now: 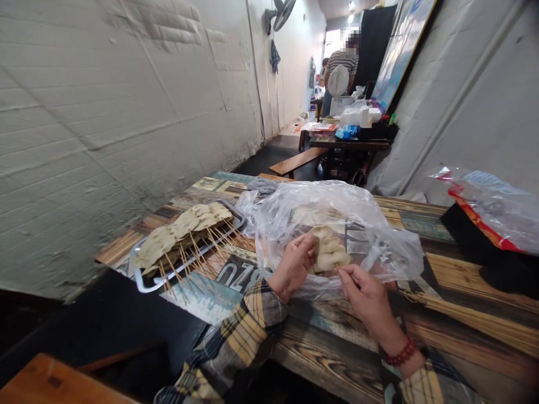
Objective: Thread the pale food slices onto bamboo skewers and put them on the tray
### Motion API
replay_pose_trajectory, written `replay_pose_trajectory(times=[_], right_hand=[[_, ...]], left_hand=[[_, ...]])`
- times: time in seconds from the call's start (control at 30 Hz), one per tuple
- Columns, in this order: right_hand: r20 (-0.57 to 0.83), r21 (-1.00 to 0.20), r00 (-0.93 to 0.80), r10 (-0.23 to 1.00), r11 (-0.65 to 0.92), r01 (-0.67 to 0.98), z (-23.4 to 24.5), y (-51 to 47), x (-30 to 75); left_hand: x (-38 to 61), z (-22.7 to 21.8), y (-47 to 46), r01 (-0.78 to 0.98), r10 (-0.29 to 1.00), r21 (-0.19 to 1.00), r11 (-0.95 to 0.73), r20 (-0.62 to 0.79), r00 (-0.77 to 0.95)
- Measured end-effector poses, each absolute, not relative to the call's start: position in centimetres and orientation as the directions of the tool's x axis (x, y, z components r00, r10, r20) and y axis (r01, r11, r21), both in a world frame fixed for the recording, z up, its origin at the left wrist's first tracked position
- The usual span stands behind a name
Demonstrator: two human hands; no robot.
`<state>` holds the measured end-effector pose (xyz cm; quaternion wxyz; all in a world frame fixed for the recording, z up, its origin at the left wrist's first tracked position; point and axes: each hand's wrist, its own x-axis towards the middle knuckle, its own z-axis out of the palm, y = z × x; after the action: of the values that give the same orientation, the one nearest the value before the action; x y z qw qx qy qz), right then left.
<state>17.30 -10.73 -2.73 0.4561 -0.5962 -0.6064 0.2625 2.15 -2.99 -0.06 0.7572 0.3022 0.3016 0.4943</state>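
Note:
My left hand [295,265] is closed around a stack of pale flat food slices [330,252] held over a clear plastic bag [337,219] on the wooden table [337,348]. My right hand [365,292] pinches the near end of a thin wooden skewer that runs into the slices. A metal tray [145,280] at the left holds several finished skewers of the same pale slices [185,230], sticks pointing toward me.
A white brick wall runs along the left. Another plastic bag with red print [492,207] lies at the right on something dark. A bench [297,161] and a cluttered table [349,137] stand farther back, where a person in a striped shirt [343,62] stands.

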Motion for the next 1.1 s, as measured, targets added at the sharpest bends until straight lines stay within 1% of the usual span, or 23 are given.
replay_pose_trajectory(times=[0.07,0.17,0.3,0.37,0.4,0.47,0.53,0.6,0.67,0.73,0.83,0.93,1.0,1.1], right_hand=[[0.273,-0.858,0.181,0.945,0.154,0.49,-2.5,-10.4,18.6],[0.303,-0.861,0.268,0.915,0.143,0.487,-2.3,-10.1,20.4],[0.292,-0.869,0.281,0.914,0.131,0.477,-2.0,-10.0,21.2],[0.29,-0.868,0.269,0.918,0.134,0.478,-1.8,-10.0,21.1],[0.29,-0.865,0.267,0.919,0.133,0.484,-1.7,-10.0,21.0],[0.293,-0.857,0.266,0.918,0.13,0.498,-1.6,-10.0,20.8],[0.301,-0.853,0.264,0.916,0.135,0.503,-1.5,-10.0,20.7],[0.309,-0.855,0.258,0.915,0.149,0.497,-1.4,-9.9,20.5],[0.313,-0.854,0.251,0.916,0.156,0.496,-1.4,-9.9,20.3],[0.315,-0.848,0.246,0.917,0.156,0.507,-1.3,-10.0,20.1],[0.314,-0.834,0.231,0.921,0.151,0.531,-1.3,-10.0,19.9],[0.313,-0.825,0.227,0.922,0.146,0.546,-1.4,-10.0,19.8],[0.308,-0.828,0.234,0.922,0.139,0.543,-1.4,-10.0,19.9],[0.299,-0.846,0.233,0.925,0.144,0.514,-1.4,-9.9,20.0]], left_hand=[[1.2,0.1,-2.3,-0.581,0.955,0.765,0.278,-0.156,0.252],[-0.1,0.3,-1.4,-0.545,0.977,0.812,0.211,-0.166,0.131],[-0.8,-0.2,-0.6,-0.441,0.994,0.891,0.106,-0.101,0.035],[-0.7,-0.8,-0.2,-0.329,0.998,0.942,0.062,-0.054,0.032],[-0.6,-1.3,0.0,-0.239,0.999,0.97,0.034,-0.025,0.04],[-0.4,-2.2,0.5,0.006,0.996,0.998,-0.063,0.063,0.068],[-0.3,-3.0,1.0,0.261,0.973,0.941,-0.218,0.188,0.135],[-0.3,-3.6,1.3,0.423,0.93,0.833,-0.357,0.277,0.241],[-0.3,-3.9,1.4,0.503,0.887,0.737,-0.451,0.308,0.344],[-0.1,-3.9,1.3,0.551,0.857,0.662,-0.508,0.325,0.4],[0.3,-3.5,0.9,0.619,0.854,0.589,-0.52,0.344,0.391],[0.6,-3.1,0.6,0.673,0.877,0.563,-0.479,0.324,0.354],[0.8,-3.0,0.5,0.684,0.901,0.588,-0.432,0.3,0.313],[0.8,-2.6,0.6,0.616,0.933,0.7,-0.361,0.282,0.225]])
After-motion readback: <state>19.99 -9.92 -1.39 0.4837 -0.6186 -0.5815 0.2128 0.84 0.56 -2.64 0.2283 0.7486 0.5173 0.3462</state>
